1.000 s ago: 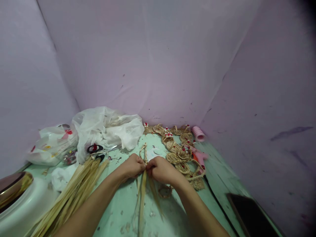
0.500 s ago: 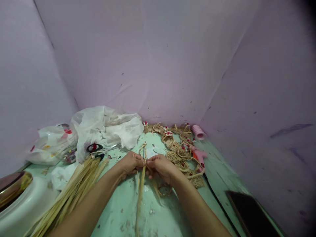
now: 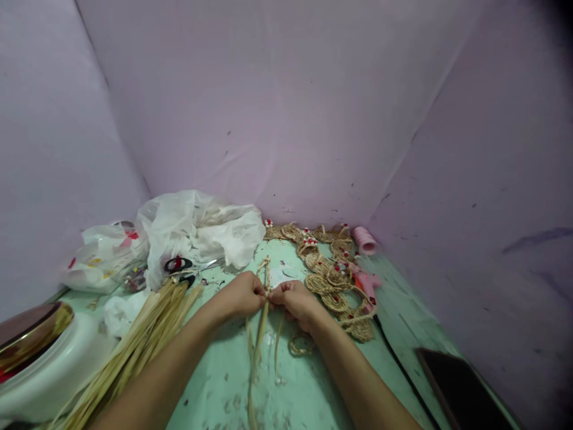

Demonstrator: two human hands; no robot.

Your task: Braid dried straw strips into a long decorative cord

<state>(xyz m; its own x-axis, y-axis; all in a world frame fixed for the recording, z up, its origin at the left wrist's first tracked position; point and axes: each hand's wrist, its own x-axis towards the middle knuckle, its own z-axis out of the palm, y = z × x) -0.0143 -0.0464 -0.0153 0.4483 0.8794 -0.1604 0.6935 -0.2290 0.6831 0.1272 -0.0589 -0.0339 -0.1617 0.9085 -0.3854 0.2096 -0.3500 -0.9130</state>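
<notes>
So that the flat straw-coloured strands (image 3: 262,325) stay taut, it seems, the left hand (image 3: 246,293) and right hand (image 3: 295,301) pinch them, fingertips closed, below the narrow tan braid (image 3: 268,276), over the pale-green tabletop (image 3: 215,382).

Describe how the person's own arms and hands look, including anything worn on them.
The left hand and right hand are ungloved. The left forearm and right forearm taper towards the hands, with no sleeve in view and no watch or bracelet showing on either. Rings, if any, are too small to make out.
</notes>
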